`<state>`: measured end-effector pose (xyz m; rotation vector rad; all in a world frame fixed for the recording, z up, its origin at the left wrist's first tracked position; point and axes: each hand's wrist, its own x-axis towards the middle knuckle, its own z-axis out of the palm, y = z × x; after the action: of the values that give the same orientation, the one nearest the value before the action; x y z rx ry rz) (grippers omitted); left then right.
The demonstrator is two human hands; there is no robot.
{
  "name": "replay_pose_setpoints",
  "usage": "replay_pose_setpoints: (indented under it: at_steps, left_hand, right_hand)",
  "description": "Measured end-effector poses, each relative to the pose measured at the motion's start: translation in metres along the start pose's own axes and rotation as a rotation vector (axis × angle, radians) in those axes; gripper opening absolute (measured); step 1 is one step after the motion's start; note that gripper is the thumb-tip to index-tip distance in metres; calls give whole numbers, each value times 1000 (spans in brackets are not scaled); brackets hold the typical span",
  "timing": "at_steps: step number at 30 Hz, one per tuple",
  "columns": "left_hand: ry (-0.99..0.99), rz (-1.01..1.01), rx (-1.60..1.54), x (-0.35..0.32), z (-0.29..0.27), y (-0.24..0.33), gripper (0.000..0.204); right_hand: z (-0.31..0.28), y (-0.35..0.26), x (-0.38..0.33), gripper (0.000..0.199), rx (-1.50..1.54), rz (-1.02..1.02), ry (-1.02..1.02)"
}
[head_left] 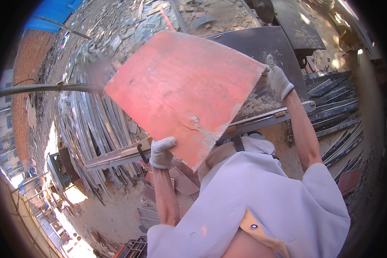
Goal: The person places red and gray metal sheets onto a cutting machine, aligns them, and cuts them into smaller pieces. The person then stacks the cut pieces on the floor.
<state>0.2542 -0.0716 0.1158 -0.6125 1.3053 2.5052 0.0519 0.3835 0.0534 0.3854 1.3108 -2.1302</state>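
A pale shirt fills the near foreground as a worker handles a large red board, raised in front of the body and partly covering a dark table on the far right. The step in hand looks to be steering the board at its edges; the next move seems to call for level, matched support, with care at the chipped near corner. The left hand, gloved, pinches the near left edge, thumb laid across the face, its forearm rising steeply. The right arm reaches farther out, the gloved right hand at the right corner, thumb upraised; whether its other fingers grip the board cannot be told.
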Motion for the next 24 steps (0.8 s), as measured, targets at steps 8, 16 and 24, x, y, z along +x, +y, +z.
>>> replay_pose_setpoints:
  at_steps: [8,16,24]
  left_hand:
    - [-192,-96,274,27,-14,70,86]
    - [-307,181,-512,49,42,-3,103]
    - [207,35,-62,66,104,-109,53]
  right_hand:
    - [0,-21,-10,60,-63,23,-212]
    - [-27,54,-71,37,298,-197,156]
    - [71,109,-56,20,348,-288,462]
